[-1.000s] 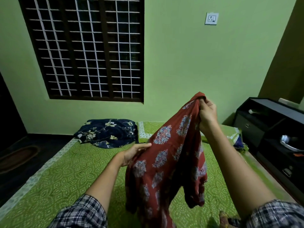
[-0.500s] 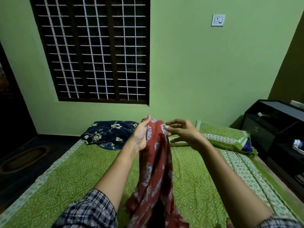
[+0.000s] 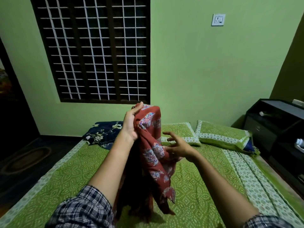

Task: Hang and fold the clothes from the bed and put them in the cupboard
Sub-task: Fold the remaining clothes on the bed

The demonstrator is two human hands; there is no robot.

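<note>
Hanging bunched from left hand (image 3: 131, 124) grip, rust-red floral-print garment (image 3: 153, 152); right hand (image 3: 178, 148) fingers spread against fold

A: Open room?
B: Bed (image 3: 57, 186): sheet shows open to the left of the garment (image 3: 153, 145), and to its right as far as the pillows (image 3: 222, 135).
A: Obstacles?
B: The garment hangs mid-bed from the left hand (image 3: 131, 124), and the right hand (image 3: 177, 147) is spread against its side. Blue cloth (image 3: 105, 134) bunched at head end, left. Two pillows across head end, right. Cabinet (image 3: 271, 129) stands along the bed's right edge. Wall (image 3: 197, 71) directly behind the head end.
</note>
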